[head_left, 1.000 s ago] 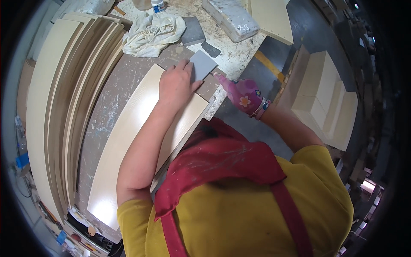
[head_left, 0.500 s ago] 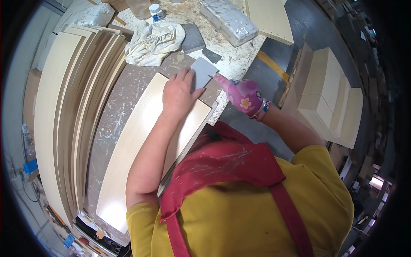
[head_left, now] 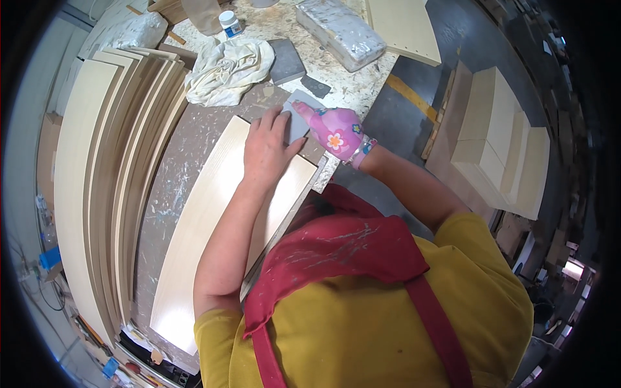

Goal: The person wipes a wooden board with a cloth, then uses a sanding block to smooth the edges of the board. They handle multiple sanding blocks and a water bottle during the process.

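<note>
My bare left hand (head_left: 264,152) lies palm down with its fingers apart on the far end of a pale, curved wooden panel (head_left: 187,258). Its fingertips and thumb reach past that end to a thin grey sheet (head_left: 295,128), which looks like sandpaper. In a pink flowered glove, my right hand (head_left: 336,131) is closed over the sheet's right part, its index finger stretched across it; its other fingertips are hidden. A dark grey block (head_left: 286,61) and a small dark scrap (head_left: 316,86) lie beyond the sheet.
Several curved panels (head_left: 90,187) stand stacked on the left of the paint-spotted table (head_left: 174,171). Farther back are a crumpled white cloth (head_left: 226,71), a white bottle (head_left: 229,24) and a plastic-wrapped block (head_left: 339,33). Stacked pale boards (head_left: 495,139) stand off to the right.
My right hand has moved left from the sheet's right corner to lie over the sheet, covering more of it. My left hand has stayed on the panel's end.
</note>
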`<action>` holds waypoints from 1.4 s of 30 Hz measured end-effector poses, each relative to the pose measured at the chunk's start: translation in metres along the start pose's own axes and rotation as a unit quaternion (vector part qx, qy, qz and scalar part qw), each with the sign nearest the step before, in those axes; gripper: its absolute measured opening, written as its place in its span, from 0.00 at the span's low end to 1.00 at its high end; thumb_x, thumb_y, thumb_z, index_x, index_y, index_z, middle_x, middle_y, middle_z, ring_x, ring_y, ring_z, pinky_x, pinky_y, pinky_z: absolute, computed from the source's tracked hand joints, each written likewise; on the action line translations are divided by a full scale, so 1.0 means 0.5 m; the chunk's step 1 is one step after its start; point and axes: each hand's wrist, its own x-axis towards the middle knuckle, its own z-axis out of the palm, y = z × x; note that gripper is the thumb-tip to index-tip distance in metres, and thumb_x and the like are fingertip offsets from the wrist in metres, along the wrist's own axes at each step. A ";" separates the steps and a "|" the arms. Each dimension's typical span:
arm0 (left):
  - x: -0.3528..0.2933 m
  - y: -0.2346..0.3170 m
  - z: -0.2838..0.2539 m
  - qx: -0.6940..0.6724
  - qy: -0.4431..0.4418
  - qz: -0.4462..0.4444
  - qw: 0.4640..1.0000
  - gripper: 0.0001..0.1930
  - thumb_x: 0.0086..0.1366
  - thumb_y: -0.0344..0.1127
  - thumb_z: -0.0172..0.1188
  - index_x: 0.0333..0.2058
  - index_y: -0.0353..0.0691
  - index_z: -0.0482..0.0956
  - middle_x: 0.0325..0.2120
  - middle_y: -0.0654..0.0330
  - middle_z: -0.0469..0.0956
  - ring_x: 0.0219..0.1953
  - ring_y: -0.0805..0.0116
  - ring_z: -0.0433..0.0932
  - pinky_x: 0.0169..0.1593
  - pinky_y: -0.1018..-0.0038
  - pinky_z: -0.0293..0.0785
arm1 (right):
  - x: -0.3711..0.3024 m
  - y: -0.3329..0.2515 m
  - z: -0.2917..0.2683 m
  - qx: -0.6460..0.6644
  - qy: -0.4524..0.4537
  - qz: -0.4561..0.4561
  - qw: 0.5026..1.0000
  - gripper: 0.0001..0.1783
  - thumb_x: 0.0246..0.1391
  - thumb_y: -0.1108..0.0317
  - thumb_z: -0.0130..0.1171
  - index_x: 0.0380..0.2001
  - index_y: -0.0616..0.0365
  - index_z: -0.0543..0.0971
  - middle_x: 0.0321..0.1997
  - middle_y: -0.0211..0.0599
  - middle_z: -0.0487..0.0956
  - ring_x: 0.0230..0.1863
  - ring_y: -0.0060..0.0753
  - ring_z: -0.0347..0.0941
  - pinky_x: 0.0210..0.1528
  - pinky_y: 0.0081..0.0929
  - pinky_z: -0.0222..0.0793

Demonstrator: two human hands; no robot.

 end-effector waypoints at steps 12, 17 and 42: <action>-0.001 0.010 0.008 0.063 0.011 -0.015 0.998 0.27 0.49 0.41 0.67 0.47 0.39 0.73 0.50 0.57 0.72 0.41 0.52 0.73 0.46 0.63 0.71 | -0.081 0.013 -0.027 0.038 0.002 0.003 0.999 0.23 0.58 0.66 0.46 0.58 0.50 0.67 0.19 0.37 0.76 0.20 0.37 0.74 0.21 0.35 0.68; 0.003 0.000 0.003 0.019 0.008 -0.018 1.000 0.28 0.47 0.41 0.68 0.47 0.38 0.73 0.49 0.56 0.72 0.43 0.52 0.73 0.47 0.63 0.71 | -0.121 0.029 -0.028 -0.025 -0.027 0.003 0.999 0.25 0.55 0.68 0.48 0.58 0.45 0.68 0.18 0.35 0.75 0.18 0.37 0.74 0.19 0.33 0.67; -0.047 0.000 0.006 -0.005 0.039 -0.068 0.997 0.29 0.49 0.42 0.67 0.50 0.38 0.71 0.50 0.52 0.70 0.52 0.54 0.69 0.55 0.61 0.59 | -0.006 -0.046 -0.066 0.066 -0.014 -0.003 0.998 0.28 0.51 0.68 0.53 0.57 0.57 0.66 0.20 0.40 0.78 0.21 0.42 0.76 0.22 0.37 0.70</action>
